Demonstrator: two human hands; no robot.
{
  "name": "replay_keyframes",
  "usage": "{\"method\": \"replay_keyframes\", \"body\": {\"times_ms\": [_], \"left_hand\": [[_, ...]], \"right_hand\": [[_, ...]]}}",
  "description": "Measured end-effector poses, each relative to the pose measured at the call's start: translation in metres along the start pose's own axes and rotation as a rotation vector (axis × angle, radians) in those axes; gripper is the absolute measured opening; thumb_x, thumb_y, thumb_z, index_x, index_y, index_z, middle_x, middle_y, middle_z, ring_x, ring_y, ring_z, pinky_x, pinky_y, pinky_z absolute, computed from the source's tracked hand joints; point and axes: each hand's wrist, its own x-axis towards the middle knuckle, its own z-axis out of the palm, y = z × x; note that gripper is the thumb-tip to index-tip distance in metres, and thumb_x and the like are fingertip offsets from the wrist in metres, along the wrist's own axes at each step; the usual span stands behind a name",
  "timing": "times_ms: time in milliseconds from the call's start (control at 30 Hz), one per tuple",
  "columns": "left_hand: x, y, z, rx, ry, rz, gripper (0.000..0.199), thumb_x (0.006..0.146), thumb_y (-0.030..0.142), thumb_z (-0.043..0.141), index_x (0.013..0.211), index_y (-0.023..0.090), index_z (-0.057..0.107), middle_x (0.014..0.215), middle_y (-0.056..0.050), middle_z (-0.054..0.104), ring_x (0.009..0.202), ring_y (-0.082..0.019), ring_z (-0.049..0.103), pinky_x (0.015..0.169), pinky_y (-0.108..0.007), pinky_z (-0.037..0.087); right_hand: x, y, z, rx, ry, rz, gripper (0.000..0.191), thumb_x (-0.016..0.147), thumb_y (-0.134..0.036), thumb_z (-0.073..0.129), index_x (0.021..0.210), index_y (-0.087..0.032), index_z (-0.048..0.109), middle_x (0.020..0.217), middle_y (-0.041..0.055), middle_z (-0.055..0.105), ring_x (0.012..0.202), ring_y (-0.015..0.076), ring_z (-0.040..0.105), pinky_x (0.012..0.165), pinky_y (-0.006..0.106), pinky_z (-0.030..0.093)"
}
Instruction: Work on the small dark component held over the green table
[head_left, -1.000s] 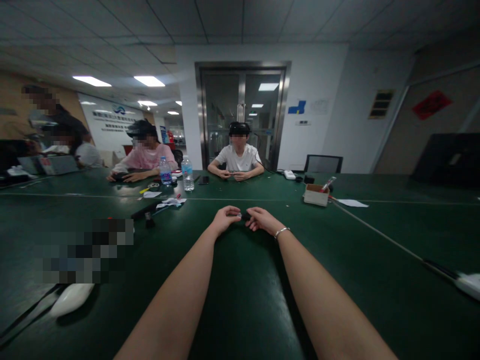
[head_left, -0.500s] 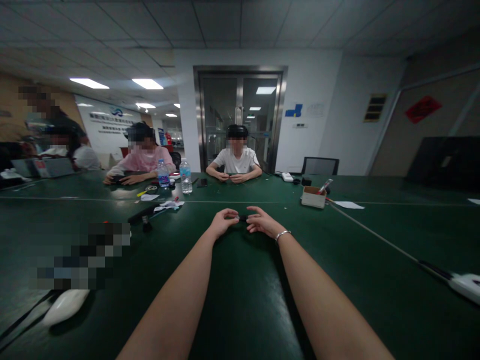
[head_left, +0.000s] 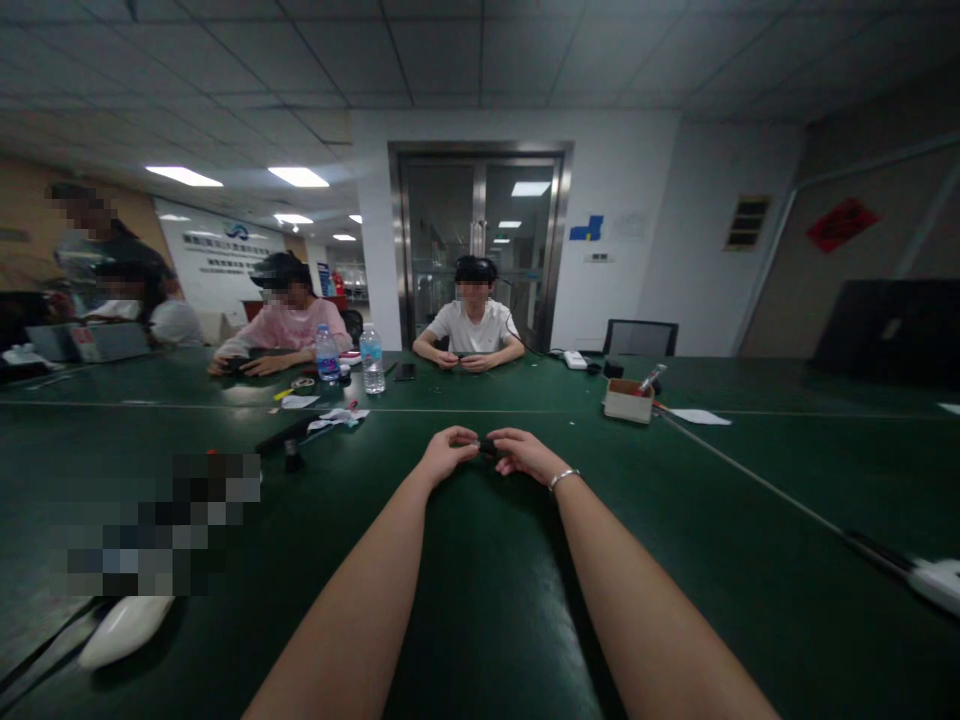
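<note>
Between my two hands is a small black object (head_left: pixel 487 447), too small and dark to name. My left hand (head_left: pixel 450 453) pinches its left end with thumb and fingertips. My right hand (head_left: pixel 527 455), with a silver bracelet (head_left: pixel 564 478) at the wrist, has its thumb and fingers closed at the object's right end. Both forearms reach forward over the dark green table (head_left: pixel 487 600), and the hands are just above its surface.
Two water bottles (head_left: pixel 372 362) stand ahead to the left, near crumpled paper (head_left: pixel 341 417). A small box (head_left: pixel 628 402) holding a pen-like item is at right. A white device with a cable (head_left: pixel 937 580) lies far right. Across the table sits a person in a white shirt (head_left: pixel 476 330).
My right hand's fingers, spread apart before, have closed in on the right end of the black object. My left hand keeps its pinch. The view has tilted up slightly.
</note>
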Motion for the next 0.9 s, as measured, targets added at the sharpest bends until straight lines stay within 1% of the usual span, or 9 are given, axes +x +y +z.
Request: {"method": "replay_keyframes", "body": {"times_ms": [100,233,300,400,533,600,700,800,900], "left_hand": [[0.0015,-0.0024,-0.0010,0.009,0.004,0.004,0.033,0.059,0.020,0.078,0.086,0.011,0.063,0.083,-0.007,0.065,0.077,-0.016,0.062,0.078,-0.034,0.051],[0.0016,-0.0020,-0.0008,0.019,0.005,0.000,0.031,0.058,0.020,0.078,0.085,0.011,0.064,0.081,-0.006,0.065,0.076,-0.015,0.062,0.078,-0.033,0.051],[0.0014,-0.0013,-0.0004,0.007,0.011,-0.004,0.030,0.058,0.020,0.078,0.083,0.011,0.064,0.080,-0.006,0.065,0.076,-0.015,0.062,0.079,-0.033,0.051],[0.0010,-0.0003,0.0003,-0.027,0.019,-0.020,0.031,0.057,0.022,0.079,0.083,0.011,0.064,0.078,-0.005,0.065,0.076,-0.015,0.063,0.080,-0.034,0.050],[0.0003,0.0009,0.0012,-0.030,0.002,-0.028,0.032,0.058,0.023,0.079,0.083,0.011,0.065,0.078,-0.006,0.066,0.075,-0.014,0.063,0.081,-0.034,0.050],[0.0005,0.0008,0.0015,-0.043,-0.002,-0.037,0.032,0.058,0.024,0.079,0.083,0.011,0.065,0.078,-0.006,0.066,0.074,-0.014,0.063,0.082,-0.034,0.050],[0.0013,-0.0001,0.0016,-0.077,0.003,-0.050,0.032,0.058,0.024,0.079,0.083,0.010,0.066,0.076,-0.006,0.066,0.074,-0.014,0.064,0.082,-0.034,0.050],[0.0018,-0.0002,0.0019,-0.090,0.012,-0.058,0.031,0.058,0.023,0.079,0.083,0.010,0.066,0.076,-0.006,0.067,0.073,-0.014,0.064,0.081,-0.033,0.050],[0.0015,0.0010,0.0027,-0.104,0.014,-0.071,0.030,0.058,0.022,0.079,0.082,0.009,0.066,0.075,-0.006,0.067,0.071,-0.014,0.064,0.080,-0.032,0.051]], "right_hand": [[0.0003,0.0006,-0.0005,0.028,-0.005,-0.031,0.036,0.079,-0.007,0.059,0.113,-0.014,0.048,0.078,0.0032,0.063,0.051,0.0094,0.063,0.047,0.017,0.053],[0.0022,0.0019,-0.0006,-0.004,0.042,0.004,0.028,0.085,-0.021,0.055,0.111,-0.012,0.048,0.071,0.0045,0.063,0.047,0.0095,0.062,0.044,0.017,0.052],[0.0029,0.0022,-0.0006,-0.007,0.038,-0.004,0.031,0.082,-0.017,0.059,0.111,-0.013,0.049,0.077,0.0050,0.063,0.048,0.0092,0.062,0.044,0.017,0.052],[0.0030,0.0025,-0.0007,0.031,0.033,-0.024,0.043,0.077,-0.011,0.064,0.116,-0.017,0.046,0.086,0.0048,0.063,0.051,0.0099,0.064,0.047,0.019,0.054],[0.0037,0.0039,-0.0013,0.014,0.060,-0.004,0.029,0.085,-0.022,0.057,0.111,-0.012,0.048,0.075,0.0060,0.063,0.047,0.0099,0.062,0.045,0.019,0.053],[0.0046,0.0050,-0.0021,0.012,0.034,-0.016,0.029,0.083,-0.018,0.060,0.110,-0.012,0.050,0.077,0.0058,0.064,0.048,0.0096,0.062,0.045,0.018,0.053],[0.0062,0.0065,-0.0035,0.038,0.014,-0.030,0.040,0.076,-0.011,0.066,0.113,-0.014,0.048,0.079,0.0042,0.064,0.052,0.0106,0.065,0.049,0.019,0.055],[0.0072,0.0071,-0.0035,0.019,0.053,-0.003,0.029,0.083,-0.019,0.061,0.109,-0.012,0.049,0.070,0.0039,0.063,0.048,0.0109,0.063,0.047,0.019,0.054],[0.0064,0.0064,-0.0028,0.014,0.030,-0.012,0.026,0.082,-0.013,0.060,0.106,-0.013,0.051,0.072,0.0031,0.063,0.048,0.0101,0.063,0.045,0.018,0.054]]}}
